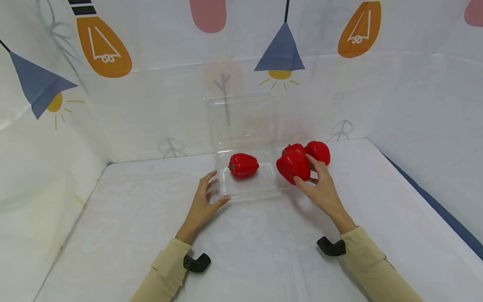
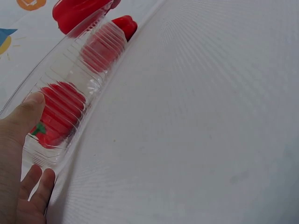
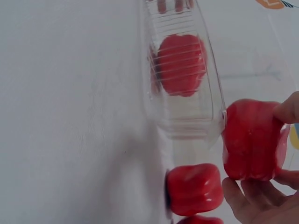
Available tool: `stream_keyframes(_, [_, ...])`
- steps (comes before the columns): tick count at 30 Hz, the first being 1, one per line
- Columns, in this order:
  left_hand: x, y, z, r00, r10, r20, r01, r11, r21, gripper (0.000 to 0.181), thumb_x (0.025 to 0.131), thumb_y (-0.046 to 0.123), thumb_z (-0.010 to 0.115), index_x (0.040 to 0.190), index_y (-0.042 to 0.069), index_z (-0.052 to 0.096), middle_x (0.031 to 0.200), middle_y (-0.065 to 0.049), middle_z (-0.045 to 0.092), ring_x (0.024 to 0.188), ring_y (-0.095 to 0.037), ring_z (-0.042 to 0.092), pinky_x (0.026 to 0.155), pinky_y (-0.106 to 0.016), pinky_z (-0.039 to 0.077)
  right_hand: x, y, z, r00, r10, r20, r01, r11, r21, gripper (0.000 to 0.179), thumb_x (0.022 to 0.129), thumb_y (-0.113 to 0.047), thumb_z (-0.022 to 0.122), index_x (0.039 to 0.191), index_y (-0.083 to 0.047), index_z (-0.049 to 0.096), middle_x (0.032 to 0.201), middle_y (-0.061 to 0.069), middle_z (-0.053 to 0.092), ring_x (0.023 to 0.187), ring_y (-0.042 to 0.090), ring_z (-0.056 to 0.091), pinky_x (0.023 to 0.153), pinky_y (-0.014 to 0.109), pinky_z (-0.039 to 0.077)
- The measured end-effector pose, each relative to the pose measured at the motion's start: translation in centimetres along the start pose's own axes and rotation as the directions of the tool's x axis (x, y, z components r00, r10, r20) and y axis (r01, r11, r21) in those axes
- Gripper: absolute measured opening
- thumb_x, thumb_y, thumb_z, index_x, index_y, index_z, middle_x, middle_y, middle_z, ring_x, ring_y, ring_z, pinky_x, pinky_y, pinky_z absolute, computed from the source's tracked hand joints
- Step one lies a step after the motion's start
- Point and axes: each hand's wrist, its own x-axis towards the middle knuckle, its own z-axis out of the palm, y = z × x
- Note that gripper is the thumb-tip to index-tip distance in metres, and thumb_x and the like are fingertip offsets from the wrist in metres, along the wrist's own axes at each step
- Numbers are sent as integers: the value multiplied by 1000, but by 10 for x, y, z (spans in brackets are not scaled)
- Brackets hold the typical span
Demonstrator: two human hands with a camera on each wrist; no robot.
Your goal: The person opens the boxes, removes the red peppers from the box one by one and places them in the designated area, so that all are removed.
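A clear plastic clamshell container (image 1: 253, 194) stands with its lid (image 1: 243, 121) raised at the back. One red bell pepper (image 1: 243, 165) with a green stem lies on its side in the left part of the tray. My left hand (image 1: 203, 197) holds the container's near left corner, thumb along the front wall (image 2: 29, 109) and fingers at the left side. Just off the container's right side, my right hand (image 1: 320, 184) grips another red bell pepper (image 1: 293, 165) between thumb and fingers, raised above the table. In the right wrist view this held pepper (image 3: 254, 140) overlaps the tray's rim.
Two more red bell peppers, a nearer one (image 3: 195, 189) and another (image 1: 318, 152), lie on the white-covered table (image 1: 256, 251) right of the container. A white printed curtain (image 1: 158, 105) rises behind the table's back edge. Black wrist devices (image 1: 197, 263) sit at both sleeves.
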Motion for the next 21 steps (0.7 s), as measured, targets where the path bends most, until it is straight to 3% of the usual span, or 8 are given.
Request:
stream_keyframes(9, [0,0,0,1000,2,-1,-2,1000,11,83,80,10,75,146,10,26,147,-21,29,134,-41,38,105,-52,41,-4,6,-6,1000,10,-13,-10,999,-41,77,81,-19,73,144,-13,30,139,13,43,121,31,45,86,47,55])
stream_keyframes(12, [1,-4,1,1000,7,-1,-7,1000,9,83,80,11,75,146,10,25,147,-21,29,133,-41,39,104,-52,41,-5,8,-8,1000,15,-12,-15,1000,-24,76,81,-19,73,144,-14,29,140,13,43,122,32,44,88,51,53])
stream_keyframes(21, [6,-38,4,1000,-3,-28,3,1000,18,86,78,23,78,146,19,26,149,-9,30,135,-30,41,104,-46,43,-8,13,-9,998,62,-8,-63,998,-24,78,80,-20,73,142,-11,26,139,15,41,123,33,42,89,55,51])
